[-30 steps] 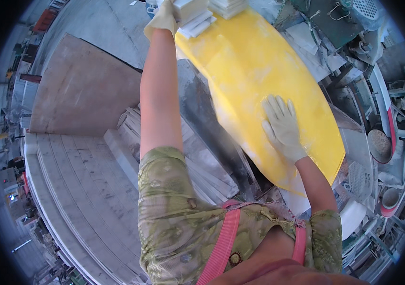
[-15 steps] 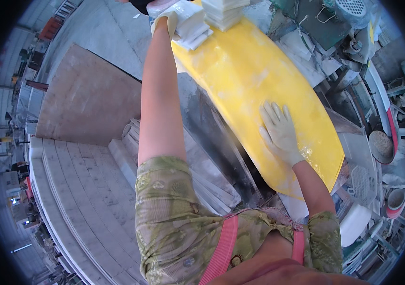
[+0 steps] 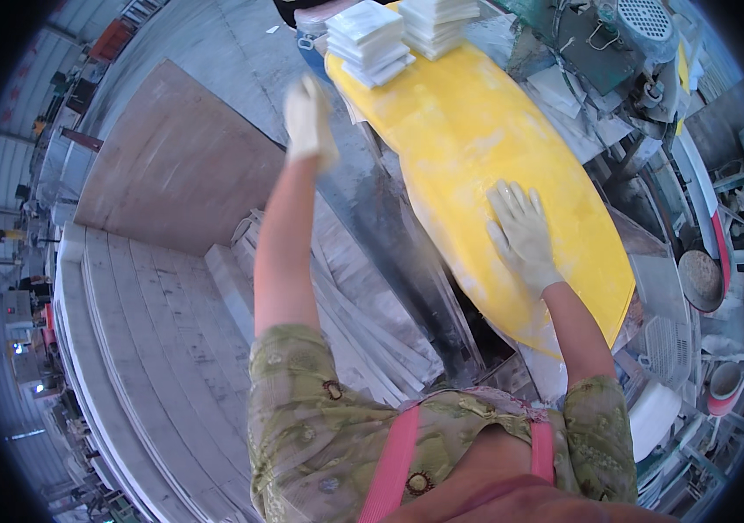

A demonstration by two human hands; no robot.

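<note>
My right hand [image 3: 524, 235], in a pale glove, lies flat with its fingers spread on a yellow sheet [image 3: 468, 131] that has whitish smears and a wet shine. My left hand [image 3: 307, 124], gloved the same way, is in the air left of the sheet. Motion blurs it, so its fingers cannot be made out, and nothing shows in it. At the sheet's far end stand two stacks of flat white tiles, a left stack [image 3: 367, 42] and a right stack [image 3: 435, 24].
On my left lie long grey-white slabs [image 3: 154, 322] below a large brownish board [image 3: 180, 166]. Machine parts, with a round perforated cover [image 3: 647, 17], crowd the far right. A round pan [image 3: 701, 281] and a white plastic basket [image 3: 664, 344] are at the right.
My left hand has left the left tile stack and come back toward me, down its side of the sheet. The right hand stays flat on the yellow sheet.
</note>
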